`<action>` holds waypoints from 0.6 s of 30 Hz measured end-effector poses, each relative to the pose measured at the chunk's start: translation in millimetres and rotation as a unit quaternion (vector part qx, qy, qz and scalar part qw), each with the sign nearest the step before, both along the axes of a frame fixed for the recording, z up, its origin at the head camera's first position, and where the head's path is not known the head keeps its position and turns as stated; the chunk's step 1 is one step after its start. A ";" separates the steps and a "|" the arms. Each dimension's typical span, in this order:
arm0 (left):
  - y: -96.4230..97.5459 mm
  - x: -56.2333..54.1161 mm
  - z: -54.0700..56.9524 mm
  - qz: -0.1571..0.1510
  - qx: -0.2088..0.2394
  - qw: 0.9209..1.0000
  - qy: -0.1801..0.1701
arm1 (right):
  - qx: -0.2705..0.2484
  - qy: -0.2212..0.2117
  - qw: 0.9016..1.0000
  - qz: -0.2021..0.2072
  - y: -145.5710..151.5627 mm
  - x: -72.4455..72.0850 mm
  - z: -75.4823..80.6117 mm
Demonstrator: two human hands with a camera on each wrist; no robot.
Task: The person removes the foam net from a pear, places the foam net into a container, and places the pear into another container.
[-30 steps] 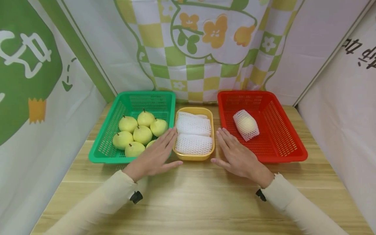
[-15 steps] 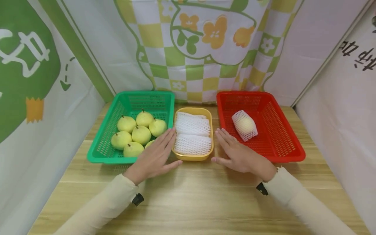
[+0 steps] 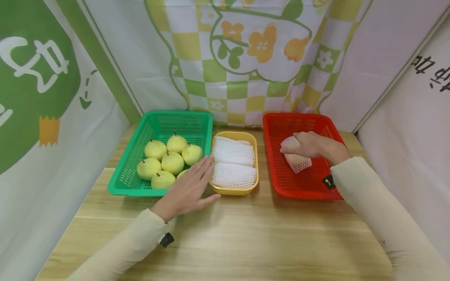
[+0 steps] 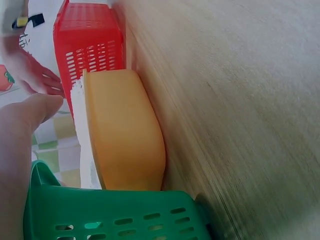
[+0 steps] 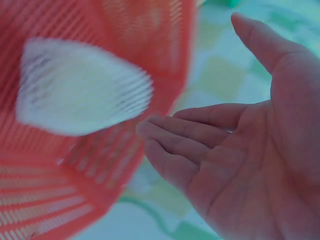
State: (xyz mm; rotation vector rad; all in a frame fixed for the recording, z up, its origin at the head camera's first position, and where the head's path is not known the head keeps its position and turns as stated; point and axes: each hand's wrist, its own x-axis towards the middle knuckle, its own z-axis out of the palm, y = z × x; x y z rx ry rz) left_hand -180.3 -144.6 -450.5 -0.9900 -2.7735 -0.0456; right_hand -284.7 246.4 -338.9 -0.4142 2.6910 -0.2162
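Note:
My right hand [image 3: 309, 145] reaches over the red basket [image 3: 302, 193], overlapping a pale round fruit in a white foam net [image 3: 298, 163]. In the right wrist view its fingers [image 5: 175, 162] are spread and relaxed, the tips close to the netted fruit [image 5: 75, 90], with nothing held. My left hand [image 3: 188, 191] lies with straight fingers between the green basket [image 3: 140, 192] and the yellow box [image 3: 233, 191], its fingertips at the box's left side. Flat white foam nets [image 3: 233, 175] fill the box. Several yellow-green pears [image 3: 172, 162] sit in the green basket, one partly hidden by my left hand.
A wooden table [image 3: 239, 238] carries the three containers in a row. Behind them hangs a checkered, flowered curtain [image 3: 242, 89]. White printed panels stand at the left and right sides.
My right hand has left its place beside the yellow box and moved right and forward over the netted fruit. The left hand stays put. The head view has shifted slightly.

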 end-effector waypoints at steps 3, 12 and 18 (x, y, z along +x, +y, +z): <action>-0.6 0.1 -0.4 0.003 -0.003 1.000 -0.003 | 0.030 -0.012 0.999 -0.013 6.5 -19.3 -7.8; 0.3 1.0 -0.5 0.005 0.005 1.000 -0.015 | 0.088 -0.085 0.989 -0.079 19.4 -46.5 -44.2; -1.2 0.9 -0.8 0.008 0.004 1.000 -0.019 | 0.066 -0.072 0.993 -0.070 13.0 -52.3 -60.0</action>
